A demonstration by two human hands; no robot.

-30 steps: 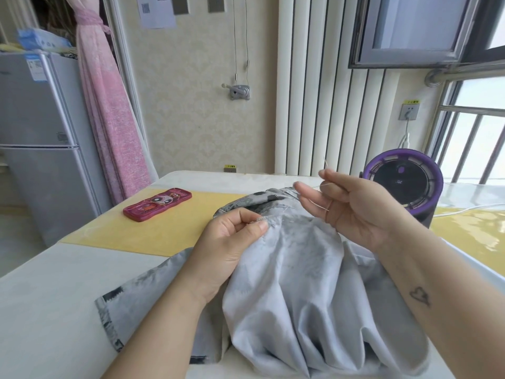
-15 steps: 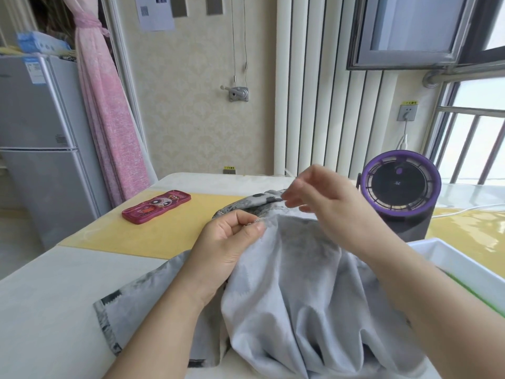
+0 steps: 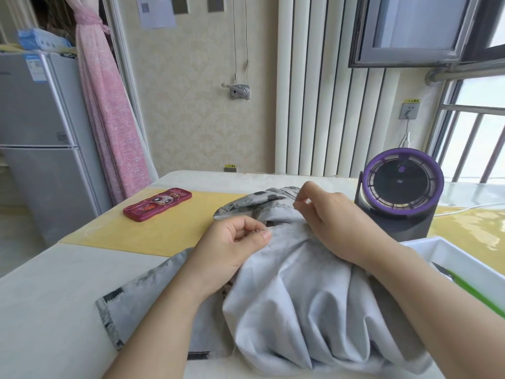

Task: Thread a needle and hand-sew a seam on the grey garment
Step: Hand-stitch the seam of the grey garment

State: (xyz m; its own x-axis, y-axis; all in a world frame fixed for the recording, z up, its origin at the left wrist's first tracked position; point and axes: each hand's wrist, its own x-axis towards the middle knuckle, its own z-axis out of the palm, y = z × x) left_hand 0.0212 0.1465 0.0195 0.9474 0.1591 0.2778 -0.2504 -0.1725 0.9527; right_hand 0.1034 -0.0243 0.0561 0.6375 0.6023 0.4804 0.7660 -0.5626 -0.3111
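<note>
The grey garment (image 3: 300,291) lies bunched on the table in front of me, its patterned edge turned up at the far side. My left hand (image 3: 235,247) pinches a fold of the garment's seam between thumb and forefinger. My right hand (image 3: 325,212) is just right of it, low over the cloth, with fingertips pinched together at the seam. The needle itself is too small to make out, and a thin thread shows faintly on the cloth between my hands.
A red phone case (image 3: 157,204) lies on the yellow mat (image 3: 164,231) at the left. A purple-rimmed fan (image 3: 401,192) stands at the right, behind a white tray (image 3: 464,266) holding a green-handled tool (image 3: 475,294). A fridge stands far left.
My right hand has come down and leftward from a raised, open-fingered pull of the thread to a pinch at the seam. My left hand has kept its hold on the fold.
</note>
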